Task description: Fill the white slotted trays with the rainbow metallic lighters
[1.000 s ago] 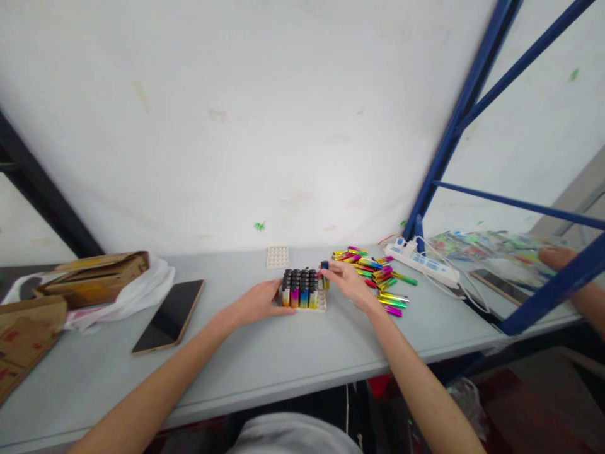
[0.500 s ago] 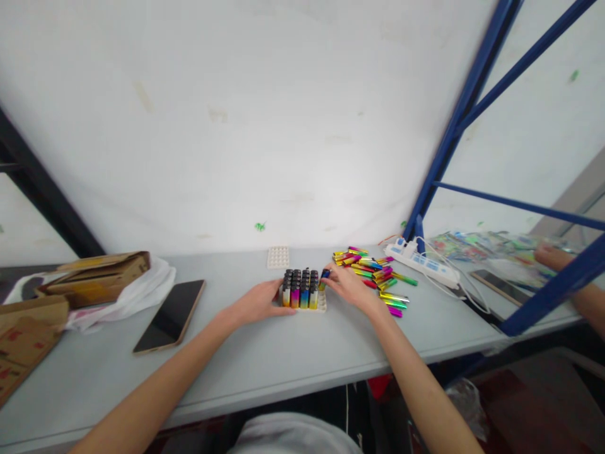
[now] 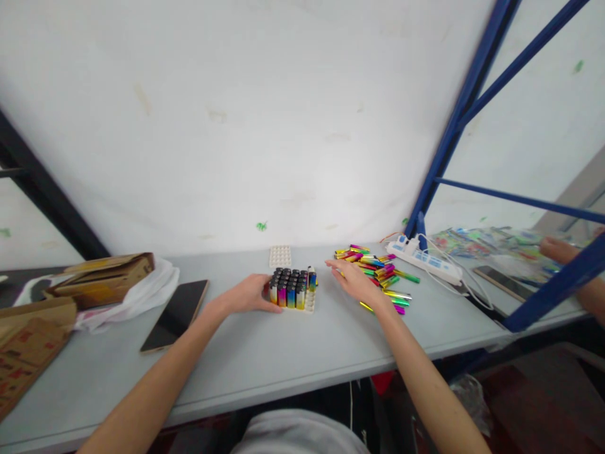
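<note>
Lighters (image 3: 292,295) with black tops and shiny gold, purple and blue bodies stand upright in rows in a white cell tray (image 3: 309,309). Along the tray's right side, a strip of cells shows bare, with a lighter (image 3: 312,279) standing at the back. My left hand (image 3: 254,294) grips the left side of the lighter block, thumb in front and fingers behind. To the right of the tray, my right hand (image 3: 354,282) is held over the near edge of a pile of loose, shiny, coloured lighter-shaped pieces (image 3: 385,272), its fingers stretched out with nothing visible in them.
Behind stands a second white cell tray (image 3: 280,256). A phone (image 3: 176,315), a white plastic bag (image 3: 163,277) and cardboard boxes (image 3: 104,280) lie to the left. A power strip (image 3: 428,261) and blue rack post (image 3: 439,151) are right; another person's hand (image 3: 562,252) shows beyond.
My right hand has let go of a lighter at the tray's back right and moved right to the pile. The tray has shifted slightly left with my left hand.
</note>
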A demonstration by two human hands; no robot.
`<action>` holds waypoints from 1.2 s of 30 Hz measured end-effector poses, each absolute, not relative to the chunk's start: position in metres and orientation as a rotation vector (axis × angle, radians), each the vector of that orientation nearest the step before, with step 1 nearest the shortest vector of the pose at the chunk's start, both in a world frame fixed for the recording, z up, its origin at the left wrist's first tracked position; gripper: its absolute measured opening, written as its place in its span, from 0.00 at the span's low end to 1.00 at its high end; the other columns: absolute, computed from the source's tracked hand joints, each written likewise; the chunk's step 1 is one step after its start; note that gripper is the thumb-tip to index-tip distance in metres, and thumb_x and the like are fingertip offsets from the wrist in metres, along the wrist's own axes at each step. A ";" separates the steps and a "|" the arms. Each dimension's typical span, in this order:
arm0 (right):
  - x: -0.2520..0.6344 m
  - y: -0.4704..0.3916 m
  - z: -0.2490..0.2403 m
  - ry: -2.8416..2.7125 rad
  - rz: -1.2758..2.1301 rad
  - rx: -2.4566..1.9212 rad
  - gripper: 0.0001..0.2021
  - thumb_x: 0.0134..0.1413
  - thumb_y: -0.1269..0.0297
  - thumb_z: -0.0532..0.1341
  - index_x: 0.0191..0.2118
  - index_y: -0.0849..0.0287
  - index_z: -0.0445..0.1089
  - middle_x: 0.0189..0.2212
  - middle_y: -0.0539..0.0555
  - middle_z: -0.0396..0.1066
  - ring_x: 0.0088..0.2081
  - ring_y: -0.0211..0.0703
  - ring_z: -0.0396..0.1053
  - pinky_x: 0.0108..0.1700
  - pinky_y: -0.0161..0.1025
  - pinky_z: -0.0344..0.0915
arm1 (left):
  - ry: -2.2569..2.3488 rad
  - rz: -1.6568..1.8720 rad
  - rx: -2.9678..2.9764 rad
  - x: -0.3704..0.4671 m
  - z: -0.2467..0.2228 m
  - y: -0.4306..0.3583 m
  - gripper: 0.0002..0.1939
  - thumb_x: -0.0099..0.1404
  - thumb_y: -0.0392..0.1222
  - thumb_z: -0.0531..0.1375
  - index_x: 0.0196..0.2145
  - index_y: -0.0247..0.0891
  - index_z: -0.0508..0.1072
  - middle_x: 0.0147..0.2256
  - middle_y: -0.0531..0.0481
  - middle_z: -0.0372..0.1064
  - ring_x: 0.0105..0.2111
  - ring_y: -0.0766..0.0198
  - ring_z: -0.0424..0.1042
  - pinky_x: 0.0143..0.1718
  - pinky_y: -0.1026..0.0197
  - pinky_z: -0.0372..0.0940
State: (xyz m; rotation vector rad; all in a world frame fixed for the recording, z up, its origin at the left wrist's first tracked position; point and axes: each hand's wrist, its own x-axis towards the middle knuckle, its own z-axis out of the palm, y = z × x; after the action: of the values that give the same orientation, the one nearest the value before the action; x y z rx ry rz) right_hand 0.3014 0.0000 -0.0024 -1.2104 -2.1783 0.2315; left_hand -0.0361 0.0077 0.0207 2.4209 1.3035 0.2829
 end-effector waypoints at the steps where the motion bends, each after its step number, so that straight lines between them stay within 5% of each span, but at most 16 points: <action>1: 0.300 0.004 -0.005 -2.205 0.191 -1.225 0.20 0.69 0.69 0.55 0.62 0.61 0.71 0.60 0.65 0.73 0.62 0.54 0.70 0.66 0.53 0.62 | 1.289 0.273 2.403 -0.040 0.023 0.009 0.29 0.49 0.65 0.70 0.38 0.38 0.75 0.34 0.49 0.75 0.35 0.54 0.73 0.34 0.61 0.62; 7: 0.262 0.037 -0.014 -2.450 0.111 -1.129 0.24 0.62 0.76 0.60 0.63 0.62 0.71 0.65 0.65 0.67 0.66 0.53 0.66 0.69 0.49 0.58 | 1.299 0.224 2.323 -0.058 0.029 0.014 0.27 0.50 0.62 0.69 0.40 0.38 0.75 0.34 0.51 0.76 0.35 0.55 0.73 0.35 0.62 0.63; 12: 0.234 0.054 -0.019 -2.452 0.197 -1.262 0.10 0.60 0.74 0.64 0.45 0.62 0.80 0.49 0.65 0.79 0.54 0.53 0.75 0.60 0.44 0.65 | 1.305 0.220 2.326 -0.064 0.026 0.017 0.28 0.50 0.64 0.69 0.39 0.39 0.75 0.32 0.53 0.74 0.33 0.56 0.72 0.33 0.62 0.62; 19: 0.264 0.037 -0.018 -2.313 0.267 -1.250 0.25 0.49 0.86 0.58 0.51 0.62 0.78 0.50 0.62 0.77 0.51 0.48 0.74 0.59 0.45 0.66 | 1.385 0.269 2.441 -0.058 0.024 0.017 0.29 0.47 0.68 0.70 0.32 0.40 0.73 0.32 0.50 0.74 0.34 0.53 0.73 0.34 0.60 0.62; 25: 0.303 0.008 0.016 -1.680 0.604 -1.302 0.25 0.47 0.63 0.74 0.53 0.59 0.77 0.43 0.58 0.79 0.38 0.49 0.77 0.45 0.47 0.74 | 1.417 0.347 2.577 -0.029 0.013 0.010 0.32 0.50 0.72 0.68 0.34 0.39 0.73 0.35 0.44 0.74 0.37 0.48 0.73 0.37 0.56 0.64; 29: 0.307 -0.010 0.027 -1.586 0.652 -1.195 0.16 0.54 0.49 0.70 0.37 0.60 0.79 0.35 0.56 0.79 0.38 0.51 0.75 0.46 0.48 0.73 | 1.301 0.441 2.584 -0.004 -0.001 0.003 0.31 0.57 0.71 0.65 0.36 0.38 0.72 0.36 0.44 0.74 0.36 0.50 0.73 0.39 0.55 0.64; 36: 0.300 -0.012 0.017 -1.507 0.967 -1.059 0.30 0.60 0.32 0.58 0.34 0.59 0.74 0.34 0.58 0.76 0.38 0.49 0.75 0.39 0.44 0.75 | 1.286 0.447 2.598 0.009 -0.004 -0.004 0.33 0.58 0.75 0.62 0.37 0.39 0.72 0.37 0.44 0.74 0.37 0.51 0.72 0.39 0.55 0.64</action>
State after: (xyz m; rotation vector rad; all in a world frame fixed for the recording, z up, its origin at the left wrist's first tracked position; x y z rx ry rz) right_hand 0.3005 -0.0119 0.0167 -1.0587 -1.5073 0.9675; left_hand 0.0088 -0.0038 -0.0037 2.5976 1.2860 0.4474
